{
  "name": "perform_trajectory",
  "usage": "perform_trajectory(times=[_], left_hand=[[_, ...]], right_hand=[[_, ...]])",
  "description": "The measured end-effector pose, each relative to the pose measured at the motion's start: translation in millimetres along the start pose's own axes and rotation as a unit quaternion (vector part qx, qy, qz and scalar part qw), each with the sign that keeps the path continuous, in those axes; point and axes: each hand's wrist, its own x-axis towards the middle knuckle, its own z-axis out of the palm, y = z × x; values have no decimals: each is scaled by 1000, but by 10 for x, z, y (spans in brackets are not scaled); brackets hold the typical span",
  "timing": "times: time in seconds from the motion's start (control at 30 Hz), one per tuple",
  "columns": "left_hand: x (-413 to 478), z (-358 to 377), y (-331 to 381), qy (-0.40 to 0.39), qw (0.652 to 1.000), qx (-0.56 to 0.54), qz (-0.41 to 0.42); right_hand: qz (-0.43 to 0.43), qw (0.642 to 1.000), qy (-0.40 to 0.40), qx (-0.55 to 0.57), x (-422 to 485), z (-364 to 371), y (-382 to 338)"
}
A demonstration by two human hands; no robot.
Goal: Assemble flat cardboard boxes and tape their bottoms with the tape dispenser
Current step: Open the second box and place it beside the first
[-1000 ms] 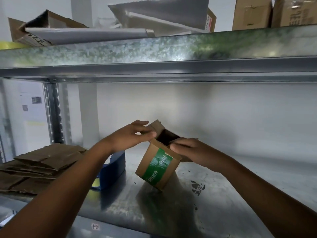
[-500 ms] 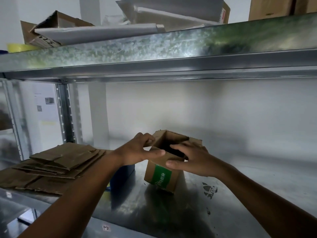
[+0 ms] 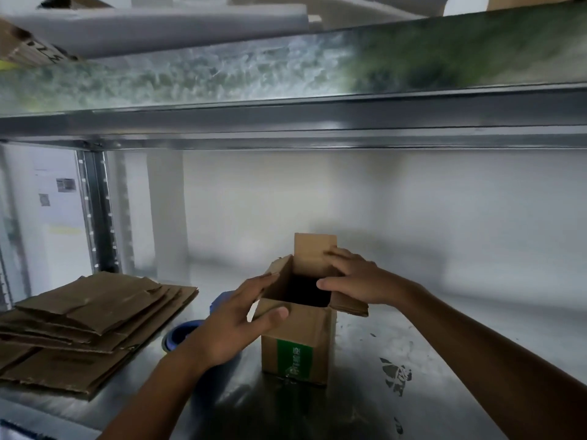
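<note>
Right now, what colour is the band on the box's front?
Green band with pale lettering, on the brown box; head view.

Metal shelf [image 3: 317, 414]: box [image 3: 298, 354] upright mid-shelf with flaps open, flat cardboard stack [image 3: 89, 319] at left, blue tape dispenser [image 3: 178, 338] between them, partly hidden. Dark smudge [image 3: 397, 376] at right.

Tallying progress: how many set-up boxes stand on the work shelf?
1: the green-labelled box stands open-topped with the left hand and right hand on it. The flat cardboard stack at left is unassembled; others may be out of frame.
</note>
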Motion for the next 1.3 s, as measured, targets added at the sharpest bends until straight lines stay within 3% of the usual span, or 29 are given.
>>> perform_trajectory(times=[0.2,0.53,0.63,0.73,0.83,0.93,1.07,1.3], left_hand=[[20,-31,-6,-12,1000,7,-1],[44,-17,-9,-24,1000,3,-15],[35,-29,68,-23,999,-9,-22],[-9,24,129,15,997,-64,-49],[-23,100,186,126,972,-179,-81],[93,121,212,202,908,-334,-153],[151,178,271,153,846,-437,-264],[109,97,334,103,846,-468,-234]], right_hand=[[28,999,-28,34,214,71,128],[7,980,73,183,384,327,272],[9,964,156,216,239,373,232],[32,920,253,296,7,385,172],[68,833,270,478,-253,429,99],[105,756,262,591,-491,506,-86],[103,743,166,641,-697,584,-427],[148,757,229,593,-885,390,-935]])
